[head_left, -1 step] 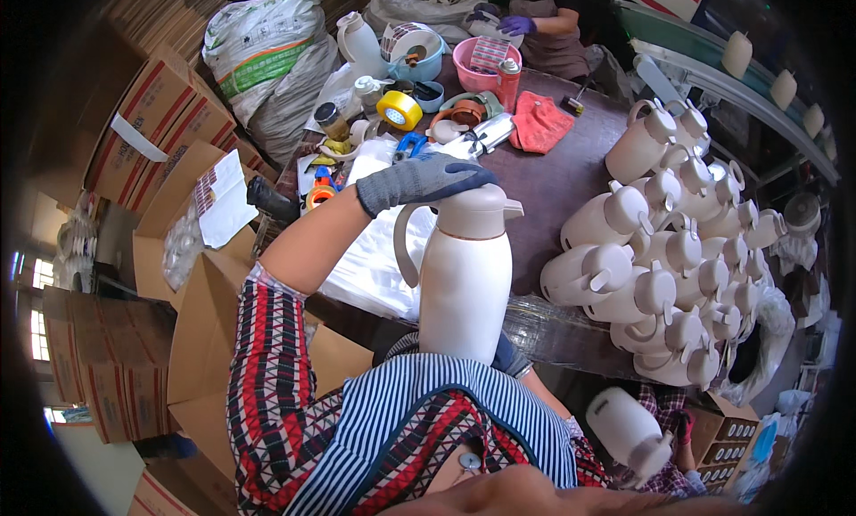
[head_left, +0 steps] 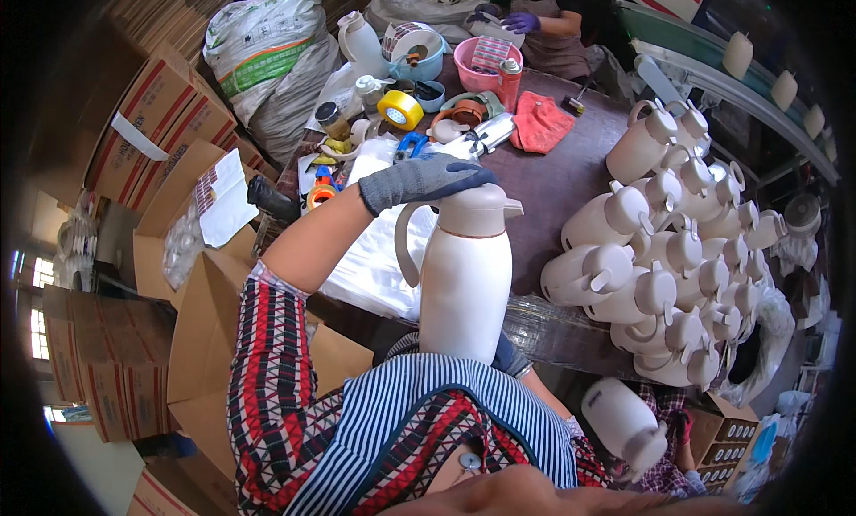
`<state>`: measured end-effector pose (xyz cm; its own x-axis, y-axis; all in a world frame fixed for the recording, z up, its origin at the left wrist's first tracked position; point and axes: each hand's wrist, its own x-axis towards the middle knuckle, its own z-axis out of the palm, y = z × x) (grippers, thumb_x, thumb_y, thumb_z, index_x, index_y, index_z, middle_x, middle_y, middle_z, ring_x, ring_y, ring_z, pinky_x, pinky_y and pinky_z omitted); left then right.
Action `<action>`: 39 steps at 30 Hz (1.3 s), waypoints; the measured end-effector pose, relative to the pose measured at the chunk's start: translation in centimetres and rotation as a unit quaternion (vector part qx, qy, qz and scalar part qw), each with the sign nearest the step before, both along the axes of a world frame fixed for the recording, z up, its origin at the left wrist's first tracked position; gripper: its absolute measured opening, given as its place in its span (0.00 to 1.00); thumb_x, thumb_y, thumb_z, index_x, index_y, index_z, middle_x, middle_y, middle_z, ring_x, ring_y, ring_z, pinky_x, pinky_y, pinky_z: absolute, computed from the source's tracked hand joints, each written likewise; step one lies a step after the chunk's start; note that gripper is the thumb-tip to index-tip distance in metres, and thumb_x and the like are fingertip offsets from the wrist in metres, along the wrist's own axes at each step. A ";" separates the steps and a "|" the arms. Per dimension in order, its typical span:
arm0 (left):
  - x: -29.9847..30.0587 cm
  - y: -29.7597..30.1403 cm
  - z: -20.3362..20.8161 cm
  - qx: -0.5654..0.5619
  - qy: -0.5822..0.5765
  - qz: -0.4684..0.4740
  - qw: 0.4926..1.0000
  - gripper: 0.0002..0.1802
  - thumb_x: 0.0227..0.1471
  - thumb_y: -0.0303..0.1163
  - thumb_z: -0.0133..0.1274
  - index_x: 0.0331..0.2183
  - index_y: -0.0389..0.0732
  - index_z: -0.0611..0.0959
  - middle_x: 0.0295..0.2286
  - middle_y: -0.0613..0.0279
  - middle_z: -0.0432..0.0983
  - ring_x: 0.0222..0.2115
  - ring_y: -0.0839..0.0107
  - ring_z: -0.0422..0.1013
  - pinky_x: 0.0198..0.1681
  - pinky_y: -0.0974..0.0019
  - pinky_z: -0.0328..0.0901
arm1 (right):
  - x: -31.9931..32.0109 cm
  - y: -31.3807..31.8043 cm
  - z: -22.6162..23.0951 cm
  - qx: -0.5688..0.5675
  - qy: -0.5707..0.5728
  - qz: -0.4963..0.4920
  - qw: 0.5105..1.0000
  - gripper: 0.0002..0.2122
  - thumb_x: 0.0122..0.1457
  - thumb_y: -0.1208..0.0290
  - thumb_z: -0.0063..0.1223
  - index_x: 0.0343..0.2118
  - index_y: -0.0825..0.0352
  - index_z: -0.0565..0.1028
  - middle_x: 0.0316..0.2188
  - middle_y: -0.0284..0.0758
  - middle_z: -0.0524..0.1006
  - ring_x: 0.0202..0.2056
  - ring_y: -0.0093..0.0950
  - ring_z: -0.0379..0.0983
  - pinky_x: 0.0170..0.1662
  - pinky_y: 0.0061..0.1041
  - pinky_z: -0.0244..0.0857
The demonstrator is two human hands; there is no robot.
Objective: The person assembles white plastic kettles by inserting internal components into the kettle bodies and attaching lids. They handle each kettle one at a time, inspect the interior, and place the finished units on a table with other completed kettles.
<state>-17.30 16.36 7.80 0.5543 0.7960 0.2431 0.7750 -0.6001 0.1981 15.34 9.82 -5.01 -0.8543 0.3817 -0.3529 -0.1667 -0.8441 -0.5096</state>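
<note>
A white thermos jug (head_left: 465,293) with a beige lid and handle stands upright right in front of my striped apron. Over its lid lies my left hand (head_left: 426,179) in a grey knit glove, fingers together and draped across the top. My right hand (head_left: 512,357), also gloved, is low behind the jug's base; only a bit of glove and wrist shows, its fingers hidden. The jug's spout points right and its handle left. Beneath my left forearm, white plastic bags (head_left: 370,258) cover the table edge.
Many similar jugs (head_left: 615,275) crowd the table's right side. Tape rolls (head_left: 399,110), a red cloth (head_left: 541,122) and basins (head_left: 486,57) lie farther back. Open cartons (head_left: 214,320) stand at left. A co-worker (head_left: 553,35) sits opposite; another jug (head_left: 621,418) is beside a second person, lower right.
The jug at the lower right beside the other person has shifted slightly left and up. The far co-worker's purple-gloved hand has moved a little. My hands and jug look nearly the same.
</note>
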 end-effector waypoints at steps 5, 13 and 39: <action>-0.8 0.8 -2.7 -0.033 -0.010 0.002 0.999 0.24 0.55 0.27 0.51 0.54 0.47 0.71 0.46 0.54 0.76 0.48 0.56 0.74 0.51 0.58 0.69 | 0.6 0.2 0.1 0.025 -0.017 0.020 0.999 0.25 0.64 0.62 0.52 0.62 0.66 0.65 0.59 0.43 0.70 0.58 0.37 0.67 0.62 0.39 0.62; 0.6 1.7 -2.6 -0.068 0.107 0.060 0.990 0.24 0.55 0.27 0.52 0.55 0.45 0.71 0.45 0.51 0.77 0.46 0.56 0.77 0.48 0.58 0.71 | 2.0 0.8 -0.3 0.044 -0.041 0.030 0.998 0.26 0.63 0.63 0.55 0.62 0.67 0.65 0.58 0.42 0.71 0.58 0.36 0.68 0.62 0.39 0.62; 0.5 -4.3 0.7 -0.059 0.177 0.036 0.982 0.21 0.55 0.27 0.50 0.51 0.41 0.74 0.48 0.49 0.72 0.41 0.50 0.76 0.41 0.53 0.72 | -2.9 -2.4 -2.7 0.196 0.006 0.208 0.958 0.22 0.60 0.66 0.58 0.56 0.65 0.69 0.50 0.42 0.76 0.50 0.36 0.74 0.53 0.36 0.68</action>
<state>-16.81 12.04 8.49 0.5285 0.8474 -0.0515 0.8475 -0.5302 -0.0265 12.40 7.42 -7.75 -0.9642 0.1082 -0.2420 0.1358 -0.5825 -0.8014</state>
